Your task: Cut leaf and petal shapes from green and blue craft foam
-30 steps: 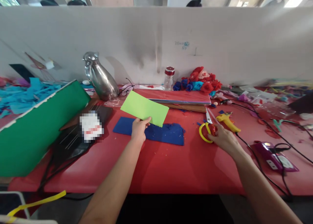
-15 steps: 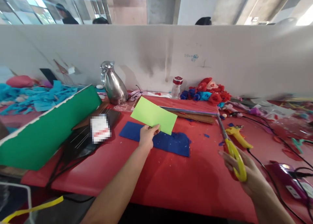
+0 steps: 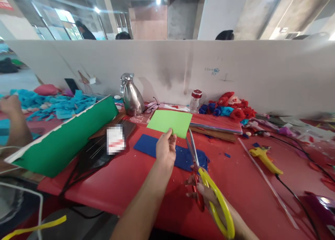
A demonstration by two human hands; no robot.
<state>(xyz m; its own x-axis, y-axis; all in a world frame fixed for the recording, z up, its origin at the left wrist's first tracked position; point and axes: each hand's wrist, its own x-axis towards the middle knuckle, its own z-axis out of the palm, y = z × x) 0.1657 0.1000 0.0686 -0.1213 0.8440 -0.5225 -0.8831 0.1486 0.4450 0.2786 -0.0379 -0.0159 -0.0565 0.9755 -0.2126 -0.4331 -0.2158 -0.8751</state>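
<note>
A light green sheet of paper (image 3: 170, 121) is pinched at its lower edge by my left hand (image 3: 166, 147), held above the table. My right hand (image 3: 209, 194) grips scissors (image 3: 218, 201) with one yellow and one red handle. Their blades are spread, with the tips by the paper's lower right corner; whether they touch it I cannot tell. Beneath my left hand lies a folded dark blue piece (image 3: 146, 145), flat on the red tabletop (image 3: 125, 194).
A steel jug (image 3: 133, 98), a lidded glass jar (image 3: 195, 101) and paper roses (image 3: 235, 107) stand at the back. A yellow glue gun (image 3: 265, 159) with its cord lies right, beside a clear strip (image 3: 269, 187). A green board (image 3: 70, 138) and another person's arm (image 3: 15, 121) are left.
My right hand has brought the scissors leftward to the paper, and their blades have opened. The green sheet has turned more level in my left hand. Another person's arm has appeared at left.
</note>
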